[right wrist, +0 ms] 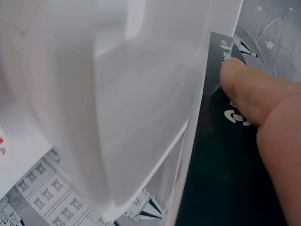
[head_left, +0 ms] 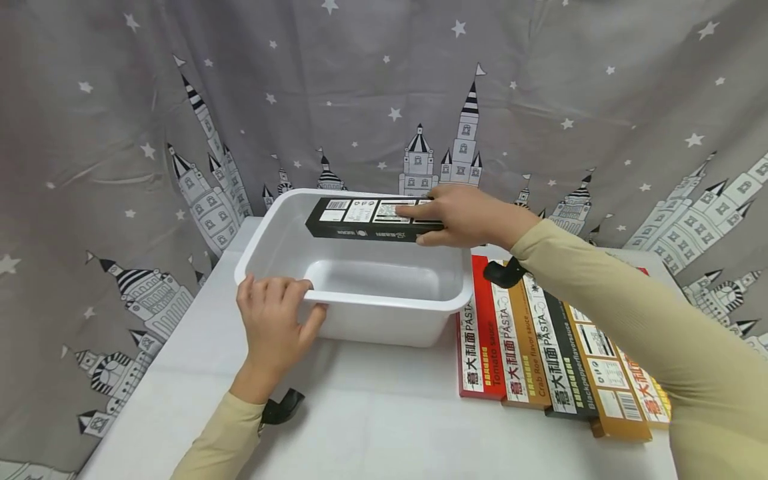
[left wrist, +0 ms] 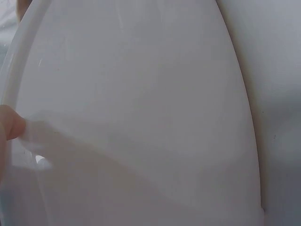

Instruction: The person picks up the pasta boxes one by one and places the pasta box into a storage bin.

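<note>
A white plastic tub (head_left: 384, 323) stands on the table, its inside floor bare in the head view. My left hand (head_left: 273, 320) grips the tub's near left rim, fingers over the edge and thumb against the outer wall; the left wrist view shows the thumb (left wrist: 11, 123) on that wall. My right hand (head_left: 459, 217) holds a black pasta box (head_left: 360, 230) by its right end, thumb on the near side and fingers on top. The box lies lengthwise along the tub's far rim, at the height of the opening. In the right wrist view the thumb (right wrist: 249, 87) presses the box's dark side.
Right of the tub several pasta boxes lie side by side on the white table (head_left: 372, 413): a red tomato sauce box (head_left: 489, 333), a crab roe box (head_left: 528, 347), a black pepper box (head_left: 564, 360) and a brown box (head_left: 618, 393). A grey castle-print curtain (head_left: 360, 80) hangs behind.
</note>
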Action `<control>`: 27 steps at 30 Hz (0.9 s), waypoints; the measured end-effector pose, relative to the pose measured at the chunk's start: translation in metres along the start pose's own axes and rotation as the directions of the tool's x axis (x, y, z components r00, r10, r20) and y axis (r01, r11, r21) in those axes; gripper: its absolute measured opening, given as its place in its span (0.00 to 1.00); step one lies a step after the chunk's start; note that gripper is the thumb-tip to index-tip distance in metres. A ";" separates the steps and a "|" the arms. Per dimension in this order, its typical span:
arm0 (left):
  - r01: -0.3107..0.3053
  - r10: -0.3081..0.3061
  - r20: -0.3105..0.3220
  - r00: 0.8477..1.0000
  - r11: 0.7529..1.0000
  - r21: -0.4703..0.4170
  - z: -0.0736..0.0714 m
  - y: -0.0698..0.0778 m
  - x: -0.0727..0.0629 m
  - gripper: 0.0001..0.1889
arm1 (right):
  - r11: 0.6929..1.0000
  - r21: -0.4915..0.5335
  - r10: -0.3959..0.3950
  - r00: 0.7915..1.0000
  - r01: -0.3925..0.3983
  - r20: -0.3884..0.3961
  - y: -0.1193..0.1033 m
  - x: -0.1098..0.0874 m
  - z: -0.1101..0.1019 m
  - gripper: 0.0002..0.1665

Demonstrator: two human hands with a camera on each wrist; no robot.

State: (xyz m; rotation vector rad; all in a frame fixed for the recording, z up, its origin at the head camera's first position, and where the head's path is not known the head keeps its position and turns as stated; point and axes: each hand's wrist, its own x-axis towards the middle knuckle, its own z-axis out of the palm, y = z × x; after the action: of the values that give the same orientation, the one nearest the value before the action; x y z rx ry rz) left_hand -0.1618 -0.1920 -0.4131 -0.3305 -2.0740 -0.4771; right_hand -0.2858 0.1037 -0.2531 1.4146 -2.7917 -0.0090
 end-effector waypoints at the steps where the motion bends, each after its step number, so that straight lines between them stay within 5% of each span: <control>1: 0.001 -0.001 -0.001 1.000 1.000 0.001 0.000 0.000 0.000 0.16 | 1.000 -0.006 -0.002 1.000 0.002 0.010 -0.002 0.004 0.001 0.37; 15: 0.012 -0.012 0.019 1.000 1.000 0.011 -0.005 0.000 0.003 0.17 | 1.000 -0.008 0.031 0.990 -0.030 0.140 -0.018 0.050 0.015 0.35; 27: 0.019 -0.019 0.028 0.999 1.000 0.002 -0.002 0.002 0.002 0.17 | 0.995 -0.016 0.097 0.971 -0.096 0.216 -0.025 0.070 0.033 0.35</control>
State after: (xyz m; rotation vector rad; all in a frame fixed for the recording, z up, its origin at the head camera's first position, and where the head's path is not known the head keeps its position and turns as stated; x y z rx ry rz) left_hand -0.1602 -0.1913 -0.4103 -0.3182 -2.1058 -0.4852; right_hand -0.3075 0.0319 -0.2855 1.3508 -3.0298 -0.1803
